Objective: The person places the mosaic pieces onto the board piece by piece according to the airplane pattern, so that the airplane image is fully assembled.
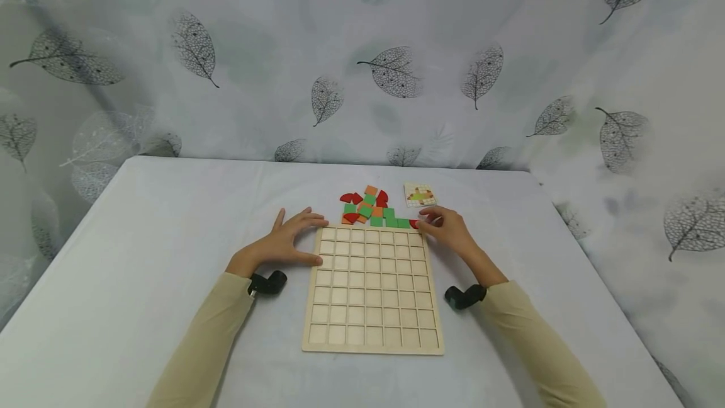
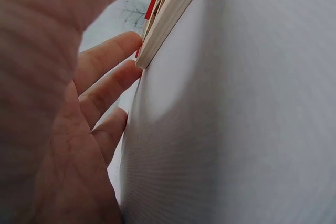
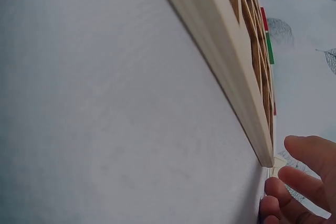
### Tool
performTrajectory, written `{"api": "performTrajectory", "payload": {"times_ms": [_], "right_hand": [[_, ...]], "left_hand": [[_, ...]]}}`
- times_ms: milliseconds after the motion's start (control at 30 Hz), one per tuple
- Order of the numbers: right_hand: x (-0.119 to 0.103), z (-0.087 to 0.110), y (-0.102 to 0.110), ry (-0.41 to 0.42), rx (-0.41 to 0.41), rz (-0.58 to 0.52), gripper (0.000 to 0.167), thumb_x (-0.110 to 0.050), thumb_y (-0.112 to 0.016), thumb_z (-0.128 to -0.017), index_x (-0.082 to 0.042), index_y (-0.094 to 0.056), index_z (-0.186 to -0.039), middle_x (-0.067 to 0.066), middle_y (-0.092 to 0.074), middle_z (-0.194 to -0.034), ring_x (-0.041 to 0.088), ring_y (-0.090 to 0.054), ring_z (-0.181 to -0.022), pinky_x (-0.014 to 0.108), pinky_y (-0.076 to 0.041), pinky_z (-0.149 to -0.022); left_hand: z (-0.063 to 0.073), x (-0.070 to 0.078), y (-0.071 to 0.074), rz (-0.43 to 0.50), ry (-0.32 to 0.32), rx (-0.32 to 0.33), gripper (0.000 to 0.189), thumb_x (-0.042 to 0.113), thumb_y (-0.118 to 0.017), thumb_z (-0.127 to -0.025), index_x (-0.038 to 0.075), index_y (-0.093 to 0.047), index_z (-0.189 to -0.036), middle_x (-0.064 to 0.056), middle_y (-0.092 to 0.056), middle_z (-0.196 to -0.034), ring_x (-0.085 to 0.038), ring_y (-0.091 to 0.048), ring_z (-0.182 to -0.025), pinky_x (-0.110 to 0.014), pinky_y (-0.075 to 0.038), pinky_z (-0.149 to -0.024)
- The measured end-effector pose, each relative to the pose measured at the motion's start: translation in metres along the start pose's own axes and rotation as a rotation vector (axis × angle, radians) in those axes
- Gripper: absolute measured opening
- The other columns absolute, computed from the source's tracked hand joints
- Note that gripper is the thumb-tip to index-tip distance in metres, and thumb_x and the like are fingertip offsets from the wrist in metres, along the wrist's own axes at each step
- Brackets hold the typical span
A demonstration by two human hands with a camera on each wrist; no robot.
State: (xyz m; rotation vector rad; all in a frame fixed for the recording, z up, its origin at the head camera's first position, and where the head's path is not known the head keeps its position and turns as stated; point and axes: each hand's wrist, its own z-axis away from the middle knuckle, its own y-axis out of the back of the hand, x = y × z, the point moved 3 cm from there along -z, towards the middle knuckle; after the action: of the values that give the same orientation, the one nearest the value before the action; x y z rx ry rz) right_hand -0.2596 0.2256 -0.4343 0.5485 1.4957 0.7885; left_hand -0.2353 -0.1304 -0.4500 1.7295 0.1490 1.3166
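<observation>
A wooden grid board [image 1: 372,352] lies flat with its square compartments bare. My left hand [image 1: 289,241] rests at the board's upper left, fingers spread; in the left wrist view two fingertips [image 2: 134,43] touch its corner. At the opposite far corner is my right hand [image 1: 447,228], its thumb and fingertips beside a red curved piece [image 1: 414,224]. The right wrist view shows the thumb [image 3: 299,142] apart from the fingers, nothing seen between them. Beyond the board lie green squares [image 1: 376,221], orange squares [image 1: 370,190] and red curved pieces [image 1: 382,197], some overlapping.
A small pattern card [image 1: 420,195] with a coloured figure on a grid lies behind the right hand. White cloth [image 1: 170,238] covers the table, and a leaf-printed curtain [image 1: 249,112] hangs behind it. Each wrist carries a black camera [image 1: 466,297].
</observation>
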Motion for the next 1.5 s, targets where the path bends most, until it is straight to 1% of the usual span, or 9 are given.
{"api": "performTrajectory", "payload": {"times_ms": [133, 333, 533, 633, 833, 1000, 1200, 1367, 1500], "right_hand": [[0.0026, -0.0044, -0.0015, -0.010, 0.022, -0.035, 0.035, -0.021, -0.069, -0.092, 0.000, -0.065, -0.119, 0.014, -0.063, -0.097, 0.026, -0.057, -0.088, 0.028, -0.046, -0.067], [0.0012, -0.0058, -0.0037, -0.009, 0.014, -0.070, 0.035, -0.024, -0.074, -0.088, -0.001, -0.068, -0.114, 0.013, -0.065, -0.097, 0.025, -0.057, -0.085, 0.029, -0.046, -0.068], [0.0001, -0.0042, -0.0013, -0.027, 0.026, -0.046, 0.035, -0.024, -0.075, -0.087, -0.002, -0.068, -0.112, 0.014, -0.065, -0.100, 0.025, -0.057, -0.086, 0.029, -0.046, -0.069], [0.0003, -0.0043, -0.0010, -0.029, 0.024, -0.044, 0.032, -0.022, -0.075, -0.087, -0.001, -0.068, -0.111, 0.014, -0.065, -0.099, 0.024, -0.056, -0.085, 0.029, -0.046, -0.069], [-0.0006, -0.0053, -0.0013, -0.017, 0.021, -0.048, 0.030, -0.019, -0.072, -0.089, 0.000, -0.067, -0.112, 0.014, -0.065, -0.097, 0.025, -0.057, -0.085, 0.029, -0.047, -0.069], [-0.0015, -0.0057, -0.0013, -0.001, 0.037, -0.022, 0.026, -0.016, -0.070, -0.091, 0.001, -0.067, -0.110, 0.015, -0.065, -0.098, 0.026, -0.057, -0.085, 0.029, -0.047, -0.069], [0.0021, -0.0093, -0.0002, -0.027, 0.018, -0.038, 0.032, -0.022, -0.073, -0.089, 0.001, -0.067, -0.111, 0.014, -0.064, -0.098, 0.026, -0.057, -0.084, 0.026, -0.047, -0.066], [0.0001, -0.0094, 0.0037, 0.022, -0.008, -0.044, 0.036, -0.026, -0.076, -0.086, 0.001, -0.068, -0.107, 0.011, -0.063, -0.090, 0.023, -0.057, -0.079, 0.024, -0.047, -0.063], [-0.0027, -0.0104, 0.0046, 0.042, -0.028, -0.028, 0.033, -0.024, -0.075, -0.087, 0.002, -0.068, -0.106, 0.011, -0.062, -0.088, 0.022, -0.058, -0.077, 0.025, -0.048, -0.061]], "left_hand": [[0.0006, 0.0013, 0.0013, -0.013, 0.003, -0.007, 0.078, 0.040, -0.081, -0.077, 0.015, -0.048, -0.143, -0.010, -0.038, -0.153, -0.031, -0.014, -0.149, -0.056, 0.018, -0.114], [0.0011, 0.0006, 0.0014, -0.026, -0.001, -0.006, 0.078, 0.040, -0.082, -0.077, 0.016, -0.048, -0.143, -0.010, -0.039, -0.152, -0.031, -0.014, -0.149, -0.057, 0.017, -0.114], [-0.0004, -0.0016, -0.0012, -0.030, -0.002, -0.003, 0.078, 0.042, -0.081, -0.077, 0.017, -0.048, -0.143, -0.009, -0.038, -0.152, -0.031, -0.014, -0.149, -0.057, 0.017, -0.114], [-0.0004, -0.0015, -0.0016, -0.032, 0.002, -0.005, 0.078, 0.042, -0.081, -0.077, 0.017, -0.048, -0.143, -0.009, -0.038, -0.153, -0.030, -0.014, -0.149, -0.057, 0.017, -0.114], [-0.0003, -0.0014, -0.0005, -0.034, 0.003, -0.006, 0.077, 0.042, -0.081, -0.077, 0.017, -0.048, -0.143, -0.009, -0.038, -0.153, -0.030, -0.013, -0.149, -0.057, 0.017, -0.114], [0.0006, -0.0007, 0.0004, -0.029, 0.005, -0.009, 0.077, 0.041, -0.081, -0.077, 0.017, -0.048, -0.143, -0.009, -0.038, -0.153, -0.031, -0.013, -0.149, -0.057, 0.017, -0.114], [0.0003, 0.0005, 0.0013, -0.023, 0.009, -0.009, 0.078, 0.042, -0.080, -0.077, 0.017, -0.048, -0.143, -0.009, -0.038, -0.153, -0.030, -0.013, -0.150, -0.056, 0.018, -0.115], [0.0001, 0.0001, 0.0008, -0.026, 0.002, -0.005, 0.077, 0.042, -0.080, -0.077, 0.016, -0.048, -0.143, -0.009, -0.038, -0.153, -0.031, -0.013, -0.149, -0.057, 0.018, -0.114], [0.0003, -0.0009, 0.0002, -0.034, 0.003, -0.008, 0.077, 0.041, -0.081, -0.078, 0.017, -0.048, -0.143, -0.009, -0.038, -0.153, -0.031, -0.013, -0.149, -0.057, 0.018, -0.114]]}}
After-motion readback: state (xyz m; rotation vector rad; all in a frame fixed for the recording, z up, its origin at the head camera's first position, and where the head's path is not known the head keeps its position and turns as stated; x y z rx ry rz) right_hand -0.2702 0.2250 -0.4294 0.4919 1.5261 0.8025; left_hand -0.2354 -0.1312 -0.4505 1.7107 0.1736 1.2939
